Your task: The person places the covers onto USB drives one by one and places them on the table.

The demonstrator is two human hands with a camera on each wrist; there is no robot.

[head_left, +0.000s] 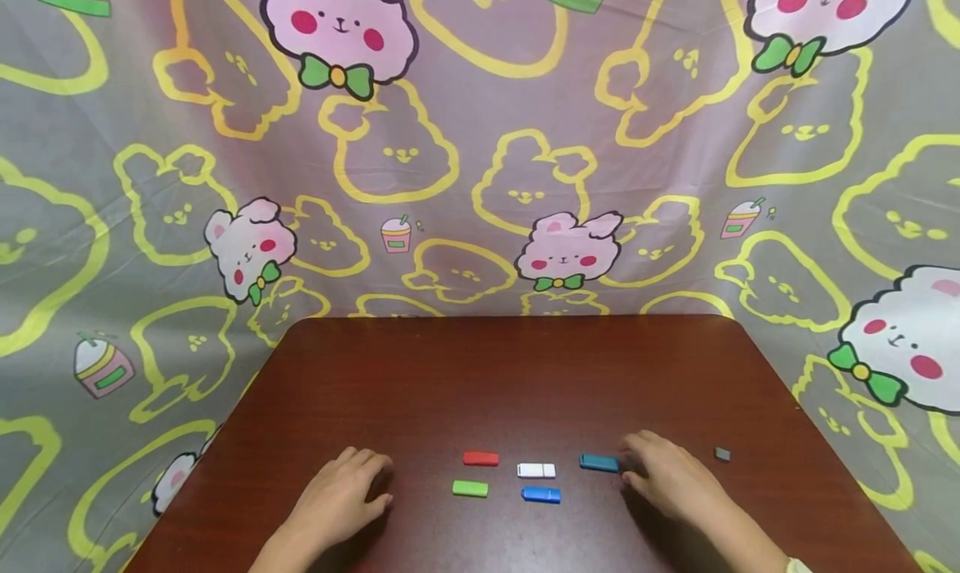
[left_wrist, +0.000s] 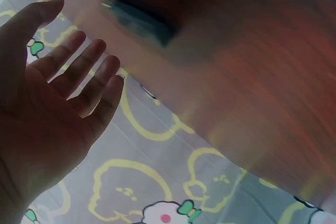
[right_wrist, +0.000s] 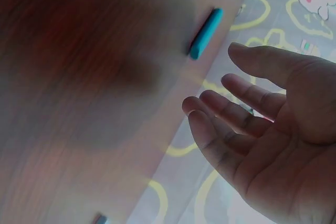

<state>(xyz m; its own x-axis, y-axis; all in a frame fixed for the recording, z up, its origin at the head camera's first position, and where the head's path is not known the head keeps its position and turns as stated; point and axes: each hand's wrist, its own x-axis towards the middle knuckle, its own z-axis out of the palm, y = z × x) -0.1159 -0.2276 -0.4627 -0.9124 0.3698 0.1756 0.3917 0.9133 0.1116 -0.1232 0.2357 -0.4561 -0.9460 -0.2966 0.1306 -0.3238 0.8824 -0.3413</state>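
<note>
My left hand (head_left: 341,491) is over the left part of the table, fingers loosely bent and holding nothing. Closest to it lie a green USB stick (head_left: 470,489) and, just behind that, a red USB stick (head_left: 481,458). A white USB stick (head_left: 536,470) and a blue USB stick (head_left: 541,495) lie in the middle. My right hand (head_left: 670,475), also relaxed and holding nothing, has its fingertips right beside a teal USB stick (head_left: 599,463). In the right wrist view the teal stick (right_wrist: 206,33) shows apart from the thumb.
A small grey piece (head_left: 722,454) lies on the table to the right of my right hand. The brown tabletop (head_left: 480,373) has rounded far corners. Patterned cloth (head_left: 465,173) hangs behind the table and along both sides.
</note>
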